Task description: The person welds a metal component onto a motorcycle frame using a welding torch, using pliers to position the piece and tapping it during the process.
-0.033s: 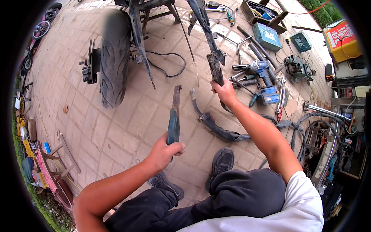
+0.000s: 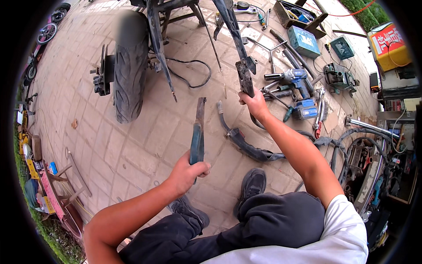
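Observation:
My left hand (image 2: 187,174) is closed round a teal-handled hand tool (image 2: 197,140), held upright above the paving. Its narrow, rusty metal head points away from me, and I cannot make out its exact kind. Farther off to the right, my right hand (image 2: 255,104) grips a dark, worn metal piece (image 2: 246,79) by its near end. That piece meets the lower end of a black vehicle frame leg (image 2: 232,31); whether they are joined does not show. The fingers of this hand are partly hidden. A black tyre (image 2: 129,83) stands left of the frame.
A blue impact wrench (image 2: 296,80) lies right of my right hand among metal tubes and spanners. Behind it are a teal box (image 2: 304,42) and a tool tray (image 2: 301,20). Black cable (image 2: 250,148) curves over the paving nearby. A wooden stool (image 2: 63,193) lies at left.

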Action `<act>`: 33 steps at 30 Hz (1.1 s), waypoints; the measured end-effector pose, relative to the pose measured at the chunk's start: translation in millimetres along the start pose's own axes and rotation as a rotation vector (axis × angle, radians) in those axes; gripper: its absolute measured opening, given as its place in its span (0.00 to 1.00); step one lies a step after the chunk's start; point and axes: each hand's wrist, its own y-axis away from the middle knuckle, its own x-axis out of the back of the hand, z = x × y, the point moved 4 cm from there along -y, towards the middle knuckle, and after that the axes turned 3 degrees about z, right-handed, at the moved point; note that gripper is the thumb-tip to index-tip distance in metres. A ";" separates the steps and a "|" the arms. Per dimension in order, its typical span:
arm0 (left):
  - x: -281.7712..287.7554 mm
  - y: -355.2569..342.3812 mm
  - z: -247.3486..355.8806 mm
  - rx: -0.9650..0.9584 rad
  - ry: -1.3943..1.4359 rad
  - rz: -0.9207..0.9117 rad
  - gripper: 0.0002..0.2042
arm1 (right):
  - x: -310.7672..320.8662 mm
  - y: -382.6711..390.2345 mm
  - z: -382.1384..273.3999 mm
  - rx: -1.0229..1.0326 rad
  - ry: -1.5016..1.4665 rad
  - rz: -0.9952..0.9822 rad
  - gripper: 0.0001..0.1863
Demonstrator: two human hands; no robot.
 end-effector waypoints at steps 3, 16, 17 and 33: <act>0.3 -1.5 -1.0 0.001 -0.001 0.002 0.15 | 1.1 -5.7 3.5 0.022 -0.030 -0.015 0.12; -7.7 0.0 11.1 -0.005 0.030 -0.019 0.13 | 12.6 -2.5 -10.3 -0.053 -0.082 -0.188 0.13; -7.1 -0.5 10.9 -0.007 0.029 -0.026 0.14 | 16.5 -2.9 -13.9 -0.042 -0.022 -0.182 0.14; -7.2 -52.1 21.4 -0.129 -0.088 0.071 0.12 | 1.1 167.1 42.5 0.095 1.251 -0.280 0.33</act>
